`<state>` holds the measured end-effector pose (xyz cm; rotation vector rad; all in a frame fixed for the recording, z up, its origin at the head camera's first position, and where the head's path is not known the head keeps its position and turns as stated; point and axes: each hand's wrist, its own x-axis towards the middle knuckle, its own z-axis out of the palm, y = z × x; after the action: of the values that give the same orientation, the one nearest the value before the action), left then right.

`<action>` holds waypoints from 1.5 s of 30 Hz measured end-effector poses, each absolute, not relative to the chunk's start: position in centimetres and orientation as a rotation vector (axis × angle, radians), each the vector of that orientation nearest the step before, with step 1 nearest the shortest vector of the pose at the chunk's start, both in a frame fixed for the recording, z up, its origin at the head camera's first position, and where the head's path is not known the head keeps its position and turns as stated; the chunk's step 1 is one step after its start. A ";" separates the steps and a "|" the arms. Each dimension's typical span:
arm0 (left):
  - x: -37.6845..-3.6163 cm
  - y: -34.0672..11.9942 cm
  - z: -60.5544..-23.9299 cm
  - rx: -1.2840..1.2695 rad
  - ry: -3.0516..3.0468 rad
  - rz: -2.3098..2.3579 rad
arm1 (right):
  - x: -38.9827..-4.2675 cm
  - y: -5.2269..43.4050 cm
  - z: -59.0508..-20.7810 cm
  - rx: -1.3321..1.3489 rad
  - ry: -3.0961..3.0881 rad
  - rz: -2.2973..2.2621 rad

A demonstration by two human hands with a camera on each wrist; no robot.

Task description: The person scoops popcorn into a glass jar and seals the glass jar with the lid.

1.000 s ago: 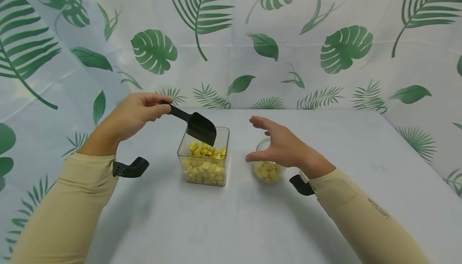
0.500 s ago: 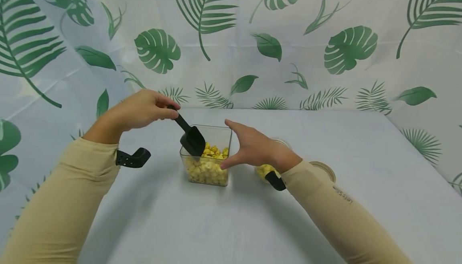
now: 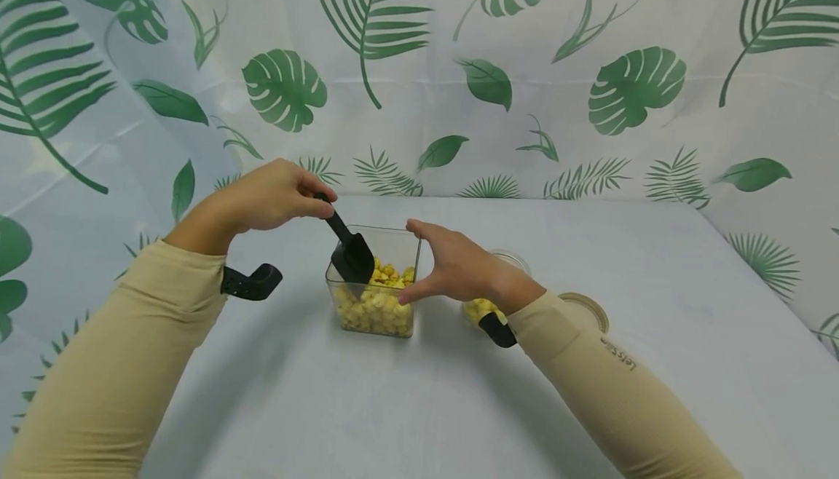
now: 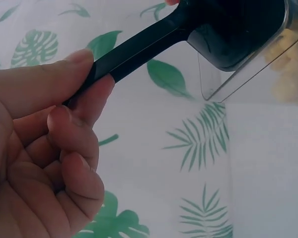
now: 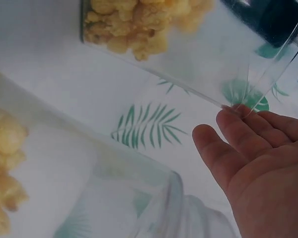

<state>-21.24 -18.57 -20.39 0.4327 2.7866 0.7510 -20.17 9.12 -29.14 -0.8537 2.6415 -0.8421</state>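
A clear square container (image 3: 375, 313) stands mid-table, part filled with yellow popcorn (image 3: 383, 275). My left hand (image 3: 275, 191) pinches the handle end of a black scoop (image 3: 354, 259) between thumb and fingers. The scoop's bowl tilts down inside the container, its tip at the popcorn. In the left wrist view the other fingers curl below the handle (image 4: 139, 47). My right hand (image 3: 459, 264) holds the container's right side, thumb at the front and fingers at the back corner. Fingertips (image 5: 231, 116) meet that corner in the right wrist view.
Right of the container, partly hidden by my right wrist, stands a round clear jar (image 3: 511, 257) with popcorn in it. A gold-edged round lid (image 3: 586, 308) lies behind my right forearm. A leaf-patterned cloth (image 3: 406, 64) hangs behind the white table (image 3: 393, 406).
My right hand has moved left from over the jar to the container. The scoop has swung steeper and down into the container, staying there over the last half second.
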 end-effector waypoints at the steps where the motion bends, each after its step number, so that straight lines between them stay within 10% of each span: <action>1: -21.3 -18.3 -20.5 0.434 2.786 0.737 | -20.2 9.1 -29.2 -0.850 2.642 -0.845; 45: -19.4 -17.7 -28.3 0.215 2.560 1.219 | -20.2 9.3 -29.5 -0.812 2.617 -0.913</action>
<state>-19.35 -17.67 -28.29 0.2145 2.5602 1.2195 -20.16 9.28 -29.48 -0.8115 2.6174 -0.9127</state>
